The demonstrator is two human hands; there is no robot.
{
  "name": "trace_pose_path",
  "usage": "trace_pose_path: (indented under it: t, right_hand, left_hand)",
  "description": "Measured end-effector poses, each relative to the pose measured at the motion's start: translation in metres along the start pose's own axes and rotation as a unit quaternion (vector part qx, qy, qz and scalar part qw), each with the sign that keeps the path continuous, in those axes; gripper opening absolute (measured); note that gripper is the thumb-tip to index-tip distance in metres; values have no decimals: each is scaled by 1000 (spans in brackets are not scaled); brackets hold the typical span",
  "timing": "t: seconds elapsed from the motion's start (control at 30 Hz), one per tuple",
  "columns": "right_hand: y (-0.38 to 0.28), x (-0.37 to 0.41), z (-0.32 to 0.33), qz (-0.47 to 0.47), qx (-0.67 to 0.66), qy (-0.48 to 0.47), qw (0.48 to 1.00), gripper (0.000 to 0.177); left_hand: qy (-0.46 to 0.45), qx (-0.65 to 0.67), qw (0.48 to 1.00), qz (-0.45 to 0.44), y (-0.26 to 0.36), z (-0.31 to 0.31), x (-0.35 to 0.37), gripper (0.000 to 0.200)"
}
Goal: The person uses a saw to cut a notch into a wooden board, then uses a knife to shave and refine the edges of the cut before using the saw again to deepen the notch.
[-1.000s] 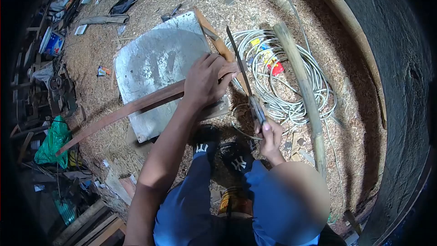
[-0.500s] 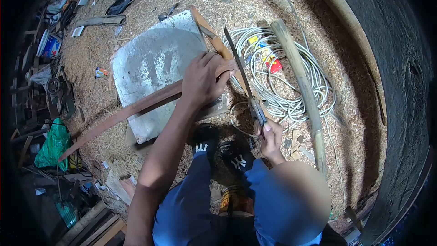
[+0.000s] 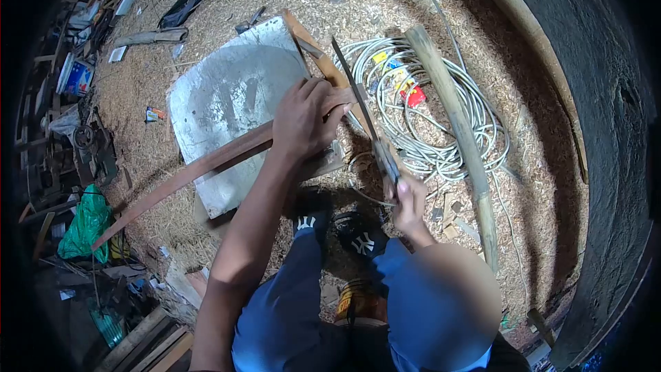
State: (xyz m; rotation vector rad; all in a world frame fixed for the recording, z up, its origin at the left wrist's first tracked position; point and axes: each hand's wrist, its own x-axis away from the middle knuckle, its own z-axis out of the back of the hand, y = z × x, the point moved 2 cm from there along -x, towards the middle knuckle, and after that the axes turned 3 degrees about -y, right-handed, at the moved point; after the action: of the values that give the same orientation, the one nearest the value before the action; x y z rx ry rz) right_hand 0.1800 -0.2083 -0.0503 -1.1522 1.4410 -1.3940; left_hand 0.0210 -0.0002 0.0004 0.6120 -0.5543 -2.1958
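My left hand [image 3: 303, 120] grips the right end of a long curved brown wooden strip [image 3: 196, 165]. The strip lies across a grey metal sheet [image 3: 227, 96] on the sawdust floor and runs down to the left. My right hand [image 3: 407, 196] is closed on the handle of a long knife [image 3: 358, 103]. Its blade points up and away, with its edge against the strip's end beside my left fingers. A brown wooden board [image 3: 313, 48] lies under the blade along the sheet's right edge.
A coil of white cable [image 3: 441, 131] lies right of the blade, and a bamboo pole [image 3: 454, 131] crosses it. My black shoes [image 3: 337, 231] rest below the sheet. Tools, a paint tin [image 3: 74, 76] and a green bag [image 3: 84, 224] clutter the left. A dark curved wall [image 3: 592, 96] rises at right.
The knife blade has shifted slightly up and left along the strip's end. My left hand keeps its grip on the strip.
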Motion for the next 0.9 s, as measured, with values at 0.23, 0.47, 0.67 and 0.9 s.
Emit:
trace_pose_path:
  t: [0.23, 0.47, 0.67, 0.9]
  right_hand:
    - [18, 70, 26, 47, -42, 14, 998, 60]
    - [9, -11, 0, 45, 8, 10, 999, 63]
    - [23, 78, 24, 41, -74, 38, 996, 64]
    - [-1, -22, -3, 37, -5, 0, 999, 62]
  left_hand:
    - [2, -25, 1000, 2, 1, -4, 4, 26]
    - [6, -24, 1000, -1, 1, 1, 0, 27]
    - [11, -24, 1000, 3, 5, -2, 1, 27]
    - [7, -18, 1000, 1, 1, -4, 2, 27]
